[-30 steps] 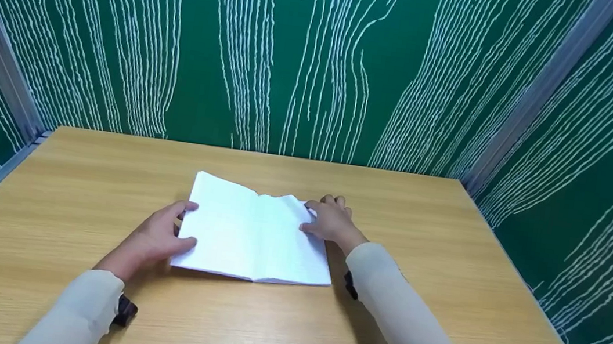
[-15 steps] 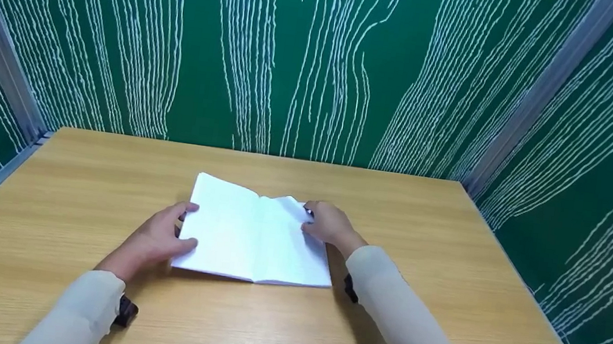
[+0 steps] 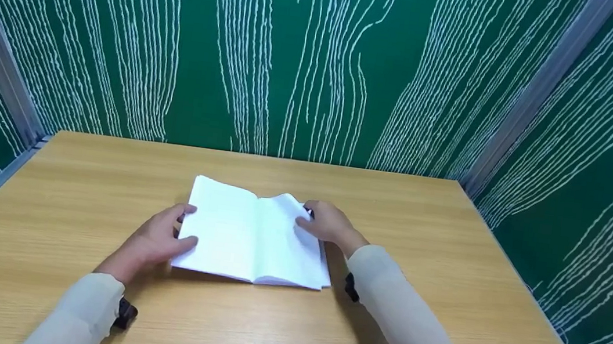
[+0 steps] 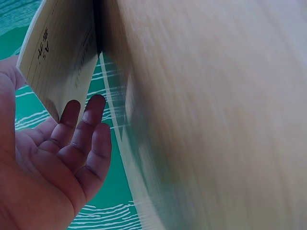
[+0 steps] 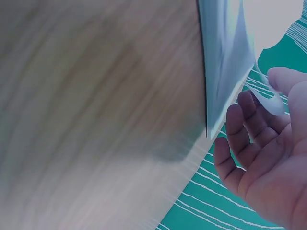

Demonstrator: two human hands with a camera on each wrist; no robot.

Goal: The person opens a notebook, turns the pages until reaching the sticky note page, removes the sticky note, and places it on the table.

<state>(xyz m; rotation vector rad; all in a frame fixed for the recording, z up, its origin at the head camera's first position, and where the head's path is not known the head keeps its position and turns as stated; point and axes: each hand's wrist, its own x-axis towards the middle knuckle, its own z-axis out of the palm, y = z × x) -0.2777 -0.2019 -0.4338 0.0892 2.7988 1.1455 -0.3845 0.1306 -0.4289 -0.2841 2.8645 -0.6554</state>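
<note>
An open notebook (image 3: 222, 230) with white pages lies in the middle of the head view, its spine running toward the person. My left hand (image 3: 158, 237) holds its left edge, thumb on the page and fingers underneath. In the left wrist view, the underside (image 4: 62, 52) of that half is raised off the table and bears lines and dark handwriting. My right hand (image 3: 329, 221) pinches a page (image 3: 287, 245) near its upper right edge. That page bows up and sits slightly left of the leaves below. In the right wrist view a curled page corner (image 5: 273, 103) shows by the thumb.
The notebook is on a wooden table (image 3: 240, 333). Green panels (image 3: 208, 66) with white wavy lines stand behind and at both sides, joined by grey metal posts (image 3: 537, 101). A dark device (image 3: 125, 313) is strapped at the left wrist.
My right hand has taken hold of a page and shifted it slightly left, so the leaves under it show at the right edge. The left hand keeps its hold.
</note>
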